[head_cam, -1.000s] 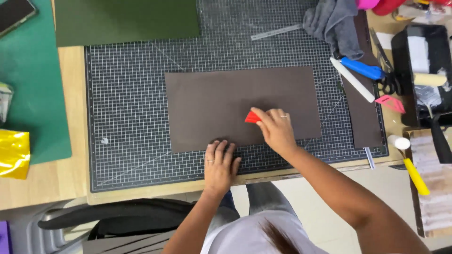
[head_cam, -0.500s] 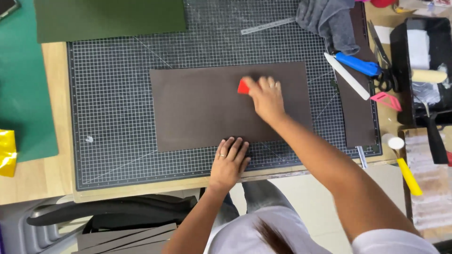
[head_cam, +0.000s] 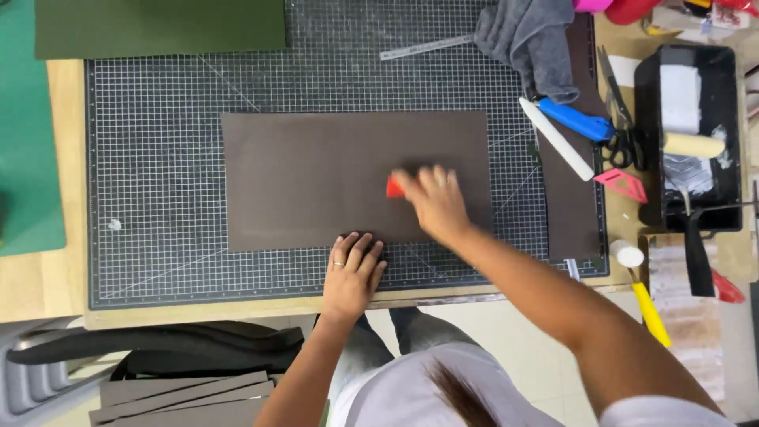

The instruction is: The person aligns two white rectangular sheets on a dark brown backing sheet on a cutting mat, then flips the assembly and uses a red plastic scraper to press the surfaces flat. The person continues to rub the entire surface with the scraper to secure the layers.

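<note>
The right hand [head_cam: 435, 202] is gripping a red scraper [head_cam: 394, 188] and pressing it on the brown sheet [head_cam: 316, 174], while the left hand [head_cam: 353, 269], fingers flat and open, is pinning its near edge, likely a smoothing step.

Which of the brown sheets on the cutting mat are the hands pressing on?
The large wide brown sheet mid-mat, under both hands; the narrow brown strip at the mat's right edge lies untouched.

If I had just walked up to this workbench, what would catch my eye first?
Most striking is the dark brown sheet lying flat in the middle of the gridded cutting mat. The right hand presses a small red tool onto it, while the left hand rests on the sheet's near edge. To the right lie a grey cloth, a blue-handled tool and a black tray with a roller.
</note>
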